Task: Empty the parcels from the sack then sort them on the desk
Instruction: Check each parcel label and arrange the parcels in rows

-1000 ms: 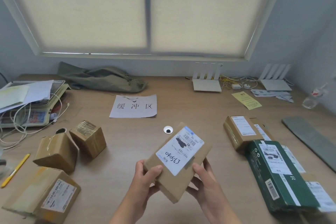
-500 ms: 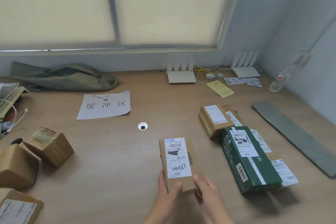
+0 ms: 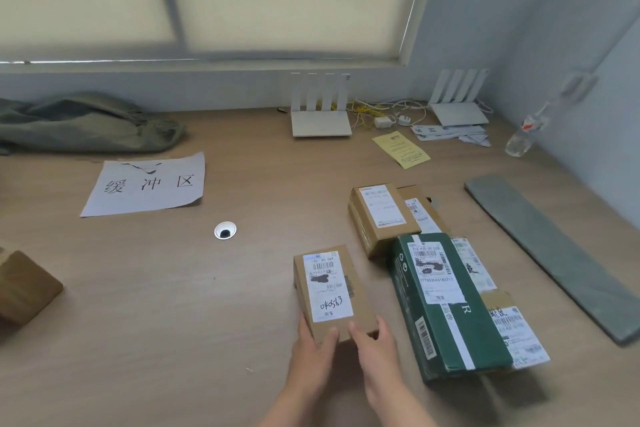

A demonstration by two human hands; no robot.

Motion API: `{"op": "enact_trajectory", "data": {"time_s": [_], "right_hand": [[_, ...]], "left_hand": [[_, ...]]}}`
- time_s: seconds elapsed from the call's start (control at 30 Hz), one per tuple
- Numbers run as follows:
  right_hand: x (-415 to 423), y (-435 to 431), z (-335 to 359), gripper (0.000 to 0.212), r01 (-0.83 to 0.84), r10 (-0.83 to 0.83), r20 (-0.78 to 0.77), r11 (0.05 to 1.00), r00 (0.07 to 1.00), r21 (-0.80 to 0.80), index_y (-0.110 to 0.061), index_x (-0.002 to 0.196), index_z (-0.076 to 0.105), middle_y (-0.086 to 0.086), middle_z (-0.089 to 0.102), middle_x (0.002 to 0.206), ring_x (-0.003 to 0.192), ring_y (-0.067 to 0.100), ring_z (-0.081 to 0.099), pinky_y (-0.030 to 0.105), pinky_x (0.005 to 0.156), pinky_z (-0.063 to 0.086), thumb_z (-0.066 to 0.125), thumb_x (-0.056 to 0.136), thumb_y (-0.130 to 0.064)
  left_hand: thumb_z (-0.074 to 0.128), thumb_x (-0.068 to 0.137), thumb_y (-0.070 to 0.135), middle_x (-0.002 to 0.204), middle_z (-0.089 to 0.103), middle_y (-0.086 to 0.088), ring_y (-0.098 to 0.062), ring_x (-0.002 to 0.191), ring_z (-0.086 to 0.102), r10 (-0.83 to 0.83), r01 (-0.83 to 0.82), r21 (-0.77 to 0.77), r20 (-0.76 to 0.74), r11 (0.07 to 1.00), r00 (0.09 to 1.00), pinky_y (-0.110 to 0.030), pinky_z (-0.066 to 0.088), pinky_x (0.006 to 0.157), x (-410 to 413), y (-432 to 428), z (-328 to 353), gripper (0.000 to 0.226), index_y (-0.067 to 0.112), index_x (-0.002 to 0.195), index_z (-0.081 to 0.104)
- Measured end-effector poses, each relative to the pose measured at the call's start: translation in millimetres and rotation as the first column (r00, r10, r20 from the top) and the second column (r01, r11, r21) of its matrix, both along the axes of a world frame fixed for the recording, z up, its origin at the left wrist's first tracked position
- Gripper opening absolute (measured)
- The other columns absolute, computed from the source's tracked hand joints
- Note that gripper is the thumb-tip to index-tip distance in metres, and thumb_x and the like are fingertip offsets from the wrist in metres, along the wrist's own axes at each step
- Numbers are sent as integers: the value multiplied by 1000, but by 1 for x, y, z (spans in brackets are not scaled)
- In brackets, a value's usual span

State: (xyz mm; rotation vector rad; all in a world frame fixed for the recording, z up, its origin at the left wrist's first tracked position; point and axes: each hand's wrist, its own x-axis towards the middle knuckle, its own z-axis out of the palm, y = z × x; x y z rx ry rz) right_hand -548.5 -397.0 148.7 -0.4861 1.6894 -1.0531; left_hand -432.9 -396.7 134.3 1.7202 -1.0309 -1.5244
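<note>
One view, the head camera, looking down on a wooden table [image 3: 156,322] below a window with its blinds down.

Surroundings:
- Far left by the wall: olive sack [image 3: 86,125], slumped flat.
- In front of it: white paper sign [image 3: 145,185] with three printed characters. A round cable grommet [image 3: 225,230] sits nearer the centre.
- Back wall: left router [image 3: 320,114] mid-table, right router [image 3: 459,104] in the corner, cables [image 3: 374,111] and plugs between them.
- In front of the routers: yellow slip [image 3: 401,149] and loose white papers [image 3: 450,132]. Clear bottle [image 3: 523,135] by the right wall.
- Long grey slab [image 3: 554,253] along the right side.
- Right cluster: brown box [image 3: 381,215], label up, with the green box [image 3: 446,302] just in front of it. Both lie on flat parcels [image 3: 523,333] whose labelled edges stick out to the right.
- Left-edge box [image 3: 24,284], brown, cut off by the frame.

Hands: left hand [image 3: 311,347] and right hand [image 3: 375,340] both grip the near end of the parcel [image 3: 332,291]. Thumbs press its top face; the fingers curl round the end and are mostly hidden.

Parcel: small brown carton, long axis pointing away from the person. White shipping label faces up, with barcodes and a handwritten number. It sits just left of the green box, with a narrow strip of table between them. It is flat and low; I can't tell whether it touches the table.
</note>
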Motion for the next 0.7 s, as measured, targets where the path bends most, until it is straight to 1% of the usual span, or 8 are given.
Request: {"op": "enact_trajectory", "data": {"time_s": [0.07, 0.13, 0.17, 0.27, 0.4, 0.5, 0.57, 0.7], "right_hand": [[-5, -15, -2, 45, -13, 12, -39, 1000, 999, -25, -24, 131, 50, -4, 65, 112, 100, 13, 62, 27, 88, 44, 69, 93, -10], [-9, -34, -7, 39, -20, 17, -74, 999, 997, -32, -21, 128, 53, -1, 68, 114, 98, 12, 63, 24, 80, 46, 68, 94, -11], [-10, -43, -10, 39, -14, 11, -87, 1000, 996, -25, -17, 130, 54, 3, 69, 116, 100, 16, 64, 24, 79, 47, 67, 94, -12], [-11, -71, -14, 45, 19, -18, -116, 1000, 993, 9, -10, 135, 52, 8, 68, 121, 107, 24, 65, 34, 91, 51, 68, 93, -19], [-15, -105, -16, 51, 9, -6, -169, 1000, 986, 14, -9, 137, 50, 9, 67, 127, 113, 26, 63, 41, 103, 50, 68, 93, -28], [-17, -127, -16, 63, -1, 4, -197, 1000, 980, 16, -6, 149, 38, 13, 58, 140, 127, 31, 56, 43, 110, 44, 64, 96, -30], [-19, -139, -16, 65, 1, 0, -193, 1000, 981, 7, -2, 150, 33, 16, 54, 144, 130, 33, 53, 43, 111, 43, 62, 97, -29], [-21, -152, -17, 62, 4, 1, -199, 1000, 980, 26, 0, 147, 36, 17, 53, 144, 130, 33, 53, 42, 110, 43, 62, 98, -29]], "left_hand": [[60, 92, 34, 120, 68, 16, 17, 91, 64, 3, -3, -20, 11, 1000, 1000, -12, 47, 78, -7, -13, -5, 52, 38, 138, 36], [58, 82, 46, 122, 69, 16, 7, 100, 66, 11, -11, -28, 19, 1000, 1000, -22, 51, 88, -14, -29, -7, 59, 35, 138, 39], [57, 80, 49, 122, 70, 15, 1, 105, 67, 13, -13, -29, 23, 999, 1000, -28, 52, 94, -17, -38, -7, 64, 34, 139, 40], [56, 78, 55, 120, 70, 16, -7, 108, 67, 4, -3, -25, 32, 1000, 999, -34, 51, 100, -24, -67, -10, 70, 35, 142, 38], [51, 73, 69, 131, 65, 5, -19, 117, 63, -9, 10, -14, 61, 1000, 998, -41, 48, 106, -33, -103, -17, 85, 34, 148, 31], [47, 68, 78, 134, 61, -1, -24, 121, 61, 0, -1, 7, 86, 1000, 996, -46, 46, 108, -36, -129, -31, 94, 38, 151, 26], [45, 67, 80, 135, 60, -3, -26, 122, 59, -3, 1, 18, 100, 1000, 995, -47, 45, 109, -37, -142, -38, 96, 40, 151, 24], [40, 65, 84, 139, 56, -6, -34, 125, 54, -6, 2, 30, 123, 1000, 992, -50, 40, 112, -41, -154, -37, 98, 43, 152, 19]]}}
